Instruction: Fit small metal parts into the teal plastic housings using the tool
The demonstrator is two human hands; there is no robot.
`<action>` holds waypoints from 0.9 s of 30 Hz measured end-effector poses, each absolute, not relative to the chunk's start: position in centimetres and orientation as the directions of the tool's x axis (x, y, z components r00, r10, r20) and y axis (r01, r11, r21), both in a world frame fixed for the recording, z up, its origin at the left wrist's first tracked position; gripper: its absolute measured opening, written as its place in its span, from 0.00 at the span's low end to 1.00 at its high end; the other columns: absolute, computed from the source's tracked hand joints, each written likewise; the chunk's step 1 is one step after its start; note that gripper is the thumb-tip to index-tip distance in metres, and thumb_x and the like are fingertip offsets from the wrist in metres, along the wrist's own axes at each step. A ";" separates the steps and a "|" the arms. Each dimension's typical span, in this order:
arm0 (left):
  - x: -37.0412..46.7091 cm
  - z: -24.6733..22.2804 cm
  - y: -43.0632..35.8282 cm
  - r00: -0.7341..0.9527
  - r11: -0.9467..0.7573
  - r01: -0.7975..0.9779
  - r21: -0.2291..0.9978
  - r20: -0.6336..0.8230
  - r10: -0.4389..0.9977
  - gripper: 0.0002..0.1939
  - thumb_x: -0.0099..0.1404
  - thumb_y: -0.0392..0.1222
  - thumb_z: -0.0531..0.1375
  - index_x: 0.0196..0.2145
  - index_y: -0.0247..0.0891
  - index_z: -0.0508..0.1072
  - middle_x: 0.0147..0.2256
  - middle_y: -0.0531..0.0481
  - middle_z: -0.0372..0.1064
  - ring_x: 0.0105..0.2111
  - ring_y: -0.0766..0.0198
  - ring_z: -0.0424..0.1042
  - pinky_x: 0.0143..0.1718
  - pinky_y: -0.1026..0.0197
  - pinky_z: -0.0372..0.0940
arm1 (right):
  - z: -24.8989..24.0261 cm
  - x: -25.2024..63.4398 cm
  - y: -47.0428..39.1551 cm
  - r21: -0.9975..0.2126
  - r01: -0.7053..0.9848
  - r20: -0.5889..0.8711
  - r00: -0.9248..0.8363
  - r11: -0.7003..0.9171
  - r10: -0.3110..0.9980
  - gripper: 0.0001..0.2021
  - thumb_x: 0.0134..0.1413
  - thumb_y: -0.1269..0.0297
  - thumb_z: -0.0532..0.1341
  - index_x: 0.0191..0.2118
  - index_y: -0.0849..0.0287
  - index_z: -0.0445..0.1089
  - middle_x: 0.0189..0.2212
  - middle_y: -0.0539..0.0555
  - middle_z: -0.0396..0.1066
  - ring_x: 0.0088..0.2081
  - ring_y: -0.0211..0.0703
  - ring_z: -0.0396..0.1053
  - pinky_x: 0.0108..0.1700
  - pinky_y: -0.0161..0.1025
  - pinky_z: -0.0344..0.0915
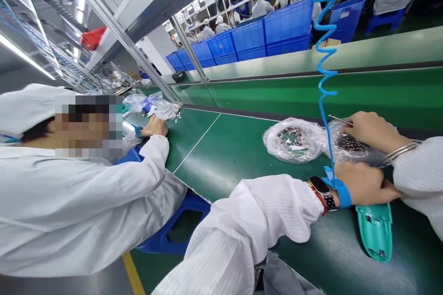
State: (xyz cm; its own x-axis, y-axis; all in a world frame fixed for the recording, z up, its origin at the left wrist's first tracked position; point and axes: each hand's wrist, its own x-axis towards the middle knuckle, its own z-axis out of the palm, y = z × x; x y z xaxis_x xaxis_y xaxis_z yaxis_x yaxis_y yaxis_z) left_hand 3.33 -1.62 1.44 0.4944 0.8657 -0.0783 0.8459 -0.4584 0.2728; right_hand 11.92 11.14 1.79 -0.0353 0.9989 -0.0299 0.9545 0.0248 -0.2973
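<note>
My left hand [363,183], with a watch and a blue coiled-cord wrist strap [342,192], is closed at the upper end of a teal plastic shell [375,233] on the green table. Above it, my right hand [375,131] pinches a thin metal tool [339,120] whose tip points left. Beneath my right hand lies a clear plastic bag of small dark parts [351,144]. A second open bag [292,140] with small metal pieces sits to its left.
A co-worker in white [83,207] sits at the left, a hand near plastic bags [155,105]. The blue coiled cord [325,62] hangs before me. Blue bins [249,39] line the far side behind a green belt [380,94].
</note>
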 end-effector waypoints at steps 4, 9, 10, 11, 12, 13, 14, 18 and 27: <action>3.3 1.3 -1.7 0.497 -0.466 0.835 0.293 -0.040 0.867 0.20 0.66 0.53 0.52 0.37 0.40 0.79 0.37 0.45 0.76 0.37 0.63 0.75 0.36 0.61 0.69 | 2.1 12.0 10.9 -0.293 0.956 -0.090 -0.056 0.027 0.994 0.05 0.54 0.64 0.61 0.28 0.58 0.69 0.39 0.73 0.69 0.43 0.56 0.71 0.34 0.46 0.54; 3.1 1.5 -1.7 0.485 -0.452 0.837 0.309 -0.036 0.874 0.19 0.66 0.50 0.49 0.36 0.41 0.78 0.36 0.44 0.76 0.36 0.62 0.74 0.33 0.59 0.67 | 2.8 12.0 10.7 -0.336 0.941 -0.073 -0.064 0.035 0.995 0.10 0.51 0.65 0.63 0.22 0.56 0.62 0.33 0.68 0.71 0.39 0.53 0.69 0.34 0.45 0.55; 3.1 1.5 -1.6 0.489 -0.452 0.834 0.317 -0.044 0.871 0.19 0.66 0.51 0.49 0.36 0.42 0.78 0.36 0.44 0.76 0.36 0.61 0.74 0.33 0.59 0.67 | 3.2 12.0 10.6 -0.346 0.938 -0.055 -0.050 0.028 0.997 0.11 0.50 0.66 0.63 0.22 0.56 0.62 0.32 0.68 0.71 0.38 0.53 0.68 0.34 0.45 0.55; 3.0 1.5 -1.5 0.494 -0.452 0.831 0.325 -0.054 0.868 0.19 0.65 0.51 0.49 0.36 0.42 0.77 0.37 0.43 0.76 0.36 0.59 0.74 0.33 0.58 0.67 | 3.6 12.1 10.4 -0.360 0.933 -0.036 -0.037 0.022 0.999 0.11 0.50 0.67 0.63 0.22 0.56 0.62 0.31 0.68 0.71 0.37 0.52 0.68 0.34 0.45 0.55; 3.0 1.5 -1.5 0.498 -0.453 0.828 0.331 -0.063 0.865 0.19 0.64 0.51 0.49 0.36 0.41 0.77 0.37 0.43 0.76 0.37 0.58 0.74 0.33 0.58 0.67 | 4.2 12.2 10.1 -0.376 0.927 -0.014 -0.022 0.015 1.000 0.10 0.50 0.68 0.63 0.22 0.57 0.62 0.30 0.67 0.71 0.36 0.51 0.67 0.34 0.45 0.55; 2.9 1.5 -1.4 0.502 -0.455 0.826 0.334 -0.069 0.862 0.20 0.64 0.51 0.49 0.36 0.40 0.77 0.37 0.42 0.76 0.37 0.56 0.74 0.32 0.57 0.67 | 4.8 12.5 9.6 -0.394 0.919 0.008 -0.008 0.011 1.000 0.10 0.50 0.68 0.63 0.22 0.57 0.63 0.29 0.66 0.71 0.35 0.50 0.66 0.34 0.45 0.56; 2.9 1.5 -1.3 0.506 -0.458 0.824 0.333 -0.068 0.860 0.20 0.64 0.51 0.49 0.36 0.39 0.77 0.37 0.42 0.76 0.37 0.55 0.74 0.32 0.57 0.67 | 5.5 12.9 9.1 -0.413 0.911 0.026 0.000 0.011 1.000 0.09 0.49 0.68 0.63 0.22 0.58 0.64 0.28 0.65 0.71 0.33 0.48 0.65 0.35 0.44 0.56; 2.8 1.8 -1.3 0.502 -0.468 0.821 0.329 -0.022 0.865 0.19 0.65 0.49 0.49 0.36 0.37 0.76 0.37 0.42 0.75 0.37 0.53 0.75 0.34 0.55 0.67 | 7.8 15.0 5.5 -0.563 0.826 0.053 0.015 0.017 0.998 0.06 0.47 0.65 0.65 0.26 0.60 0.70 0.25 0.58 0.71 0.27 0.40 0.62 0.31 0.40 0.55; 2.8 2.0 -0.5 0.488 -0.444 0.836 0.322 -0.066 0.871 0.18 0.65 0.49 0.50 0.37 0.35 0.75 0.39 0.41 0.74 0.40 0.51 0.74 0.38 0.54 0.67 | 6.7 17.4 -2.2 -0.868 0.430 -0.349 -0.169 -0.250 0.922 0.19 0.28 0.54 0.73 0.21 0.61 0.67 0.11 0.42 0.54 0.15 0.27 0.47 0.17 0.30 0.41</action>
